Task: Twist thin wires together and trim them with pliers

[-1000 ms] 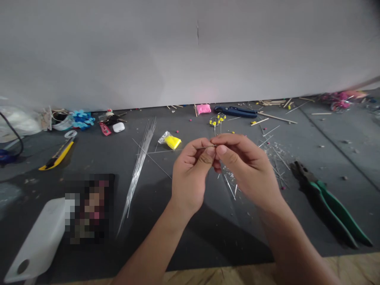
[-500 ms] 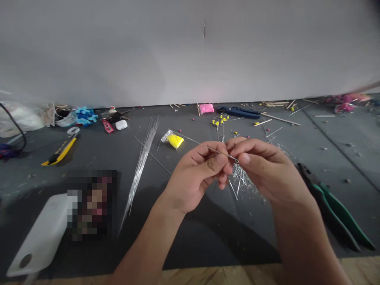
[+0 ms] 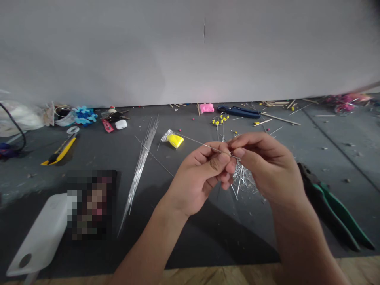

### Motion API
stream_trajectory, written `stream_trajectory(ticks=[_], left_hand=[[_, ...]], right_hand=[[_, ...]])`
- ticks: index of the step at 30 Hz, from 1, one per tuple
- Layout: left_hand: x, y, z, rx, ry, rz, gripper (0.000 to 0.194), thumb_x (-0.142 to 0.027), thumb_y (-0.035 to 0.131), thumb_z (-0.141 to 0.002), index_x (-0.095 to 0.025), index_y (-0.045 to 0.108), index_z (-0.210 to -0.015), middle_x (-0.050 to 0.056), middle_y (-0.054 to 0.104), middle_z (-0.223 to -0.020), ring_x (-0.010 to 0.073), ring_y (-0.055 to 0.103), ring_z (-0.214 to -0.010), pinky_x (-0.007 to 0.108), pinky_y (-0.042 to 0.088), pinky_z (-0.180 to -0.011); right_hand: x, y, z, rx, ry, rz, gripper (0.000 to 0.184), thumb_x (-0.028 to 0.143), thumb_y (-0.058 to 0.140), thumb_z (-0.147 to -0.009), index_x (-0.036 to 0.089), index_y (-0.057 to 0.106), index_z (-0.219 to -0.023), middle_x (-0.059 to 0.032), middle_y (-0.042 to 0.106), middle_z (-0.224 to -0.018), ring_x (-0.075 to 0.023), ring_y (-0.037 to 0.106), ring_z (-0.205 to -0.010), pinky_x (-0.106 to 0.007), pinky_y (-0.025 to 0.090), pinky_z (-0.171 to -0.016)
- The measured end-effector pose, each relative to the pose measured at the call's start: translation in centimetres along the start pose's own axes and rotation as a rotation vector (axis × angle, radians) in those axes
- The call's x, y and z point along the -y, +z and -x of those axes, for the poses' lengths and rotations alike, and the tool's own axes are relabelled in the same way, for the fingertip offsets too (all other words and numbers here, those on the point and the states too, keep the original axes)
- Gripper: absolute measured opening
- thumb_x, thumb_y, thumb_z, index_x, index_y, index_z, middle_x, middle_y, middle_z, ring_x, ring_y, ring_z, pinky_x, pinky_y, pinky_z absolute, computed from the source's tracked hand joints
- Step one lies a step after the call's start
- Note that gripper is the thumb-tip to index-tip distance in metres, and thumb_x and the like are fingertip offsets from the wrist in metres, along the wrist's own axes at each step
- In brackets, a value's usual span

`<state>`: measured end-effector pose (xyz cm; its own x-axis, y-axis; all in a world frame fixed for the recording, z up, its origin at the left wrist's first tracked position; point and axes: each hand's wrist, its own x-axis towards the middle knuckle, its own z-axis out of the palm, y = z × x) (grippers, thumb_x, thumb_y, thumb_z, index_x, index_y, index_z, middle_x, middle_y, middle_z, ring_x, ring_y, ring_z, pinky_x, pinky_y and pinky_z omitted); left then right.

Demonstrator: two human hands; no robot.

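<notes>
A thin metal wire [image 3: 194,140] slants through the middle of the view, with a small loop at its right end. My left hand [image 3: 196,180] pinches it between thumb and fingers just short of that loop. Facing it, my right hand [image 3: 268,168] has thumb and forefinger closed at the wire's end; the fingertips partly cover the contact. Below the hands lies a pile of short cut wires [image 3: 242,178]. A bundle of long straight wires [image 3: 139,166] rests to the left, and green-handled pliers [image 3: 329,206] lie right of my right wrist.
Behind the hands are a yellow clay packet [image 3: 175,140], a pink packet [image 3: 207,108], yellow-beaded wire pieces [image 3: 220,119] and a dark blue cutter [image 3: 239,112]. At left sit a yellow utility knife [image 3: 61,150], a white power bank [image 3: 44,233] and a phone partly pixelated [image 3: 114,206]. A pale wall [image 3: 118,51] closes the back.
My right thumb and forefinger have shifted slightly left and up on the wire's looped end. The left hand has edged a little right, keeping its pinch.
</notes>
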<state>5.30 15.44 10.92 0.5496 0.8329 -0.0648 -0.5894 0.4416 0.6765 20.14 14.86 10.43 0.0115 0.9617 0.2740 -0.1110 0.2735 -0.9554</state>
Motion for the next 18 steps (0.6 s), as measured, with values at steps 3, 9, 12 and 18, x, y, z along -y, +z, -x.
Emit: stream_trajectory(ticks=[3,9,12,18], left_hand=[[0.06,0.10,-0.06,-0.021,0.030,0.003,0.005,-0.018,0.063,-0.087,-0.017,0.063,-0.083,-0.003,0.058,-0.066,0.0043,0.052,-0.055,0.016,0.047,-0.053],[0.31,0.33,-0.14,-0.087,0.087,-0.010,0.005,-0.020,0.065,-0.085,-0.017,0.063,-0.082,-0.002,0.061,-0.071,0.0080,0.058,-0.064,0.019,0.052,-0.057],[0.33,0.43,-0.14,-0.110,0.089,-0.010,0.005,-0.021,0.068,-0.083,-0.018,0.064,-0.081,-0.002,0.061,-0.071,0.0079,0.058,-0.064,0.018,0.051,-0.055],[0.35,0.49,-0.17,-0.164,0.106,0.030,0.006,-0.017,0.071,-0.080,-0.018,0.066,-0.079,-0.003,0.065,-0.068,0.0038,0.055,-0.059,0.012,0.044,-0.050]], right_hand=[[-0.11,0.33,0.11,-0.046,-0.075,0.089,0.016,0.014,0.067,-0.083,0.029,0.072,-0.086,0.0019,0.069,-0.082,-0.0129,0.064,-0.073,-0.026,0.056,-0.062],[-0.11,0.44,0.23,0.002,-0.036,0.057,0.011,0.020,0.066,-0.085,0.028,0.071,-0.089,0.0006,0.066,-0.085,-0.0127,0.062,-0.067,-0.023,0.055,-0.046],[-0.14,0.27,0.20,0.029,-0.011,0.040,0.010,0.021,0.065,-0.086,0.027,0.070,-0.091,0.0012,0.065,-0.084,-0.0121,0.062,-0.065,-0.024,0.055,-0.048],[-0.26,0.18,0.22,0.009,-0.030,0.143,0.009,0.021,0.066,-0.086,0.028,0.069,-0.093,0.0008,0.066,-0.086,-0.0144,0.064,-0.077,-0.029,0.056,-0.064]])
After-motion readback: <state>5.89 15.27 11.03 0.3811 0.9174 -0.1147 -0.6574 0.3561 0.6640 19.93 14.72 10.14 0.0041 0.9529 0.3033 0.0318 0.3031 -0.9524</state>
